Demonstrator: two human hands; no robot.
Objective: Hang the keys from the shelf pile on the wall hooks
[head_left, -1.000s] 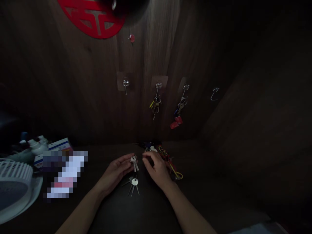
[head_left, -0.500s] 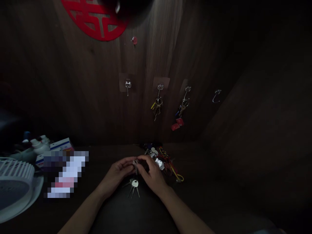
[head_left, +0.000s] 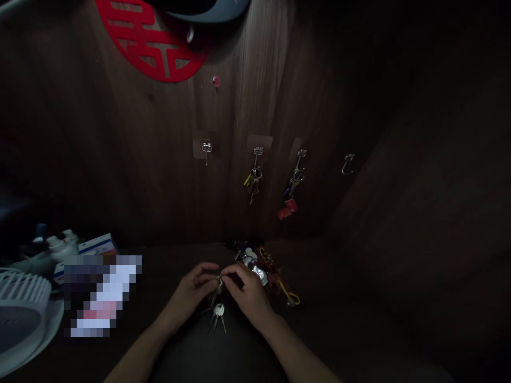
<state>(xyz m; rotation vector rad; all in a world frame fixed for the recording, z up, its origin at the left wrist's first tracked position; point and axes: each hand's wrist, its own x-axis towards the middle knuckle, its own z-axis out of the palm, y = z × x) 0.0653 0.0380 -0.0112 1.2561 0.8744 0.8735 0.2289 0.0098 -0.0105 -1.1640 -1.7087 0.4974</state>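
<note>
Between my two hands, low in the middle of the head view, hangs a bunch of keys (head_left: 219, 310) with several thin blades pointing down. My left hand (head_left: 195, 287) pinches the top of the bunch with thumb and fingers. From the other side my right hand (head_left: 244, 287) pinches the same spot with its thumb and forefinger. The ring itself is mostly hidden by the fingertips. Just behind my right hand lies a pile of keys and cords (head_left: 275, 271), with a silvery tag and a yellow loop.
On the dark wooden wall, hooks carry a key bunch with a yellow tag (head_left: 253, 183) and another with red tags (head_left: 291, 205). Bare hooks (head_left: 206, 148) (head_left: 348, 164) flank them. At left stand a white fan (head_left: 24, 298), bottles (head_left: 59, 247) and a box (head_left: 98, 244). A red cutout (head_left: 155, 64) hangs above.
The view has tilted up slightly, so the wall and hooks sit lower. My left forefinger has lifted and straightened a little, while both hands stay at the top of the key bunch.
</note>
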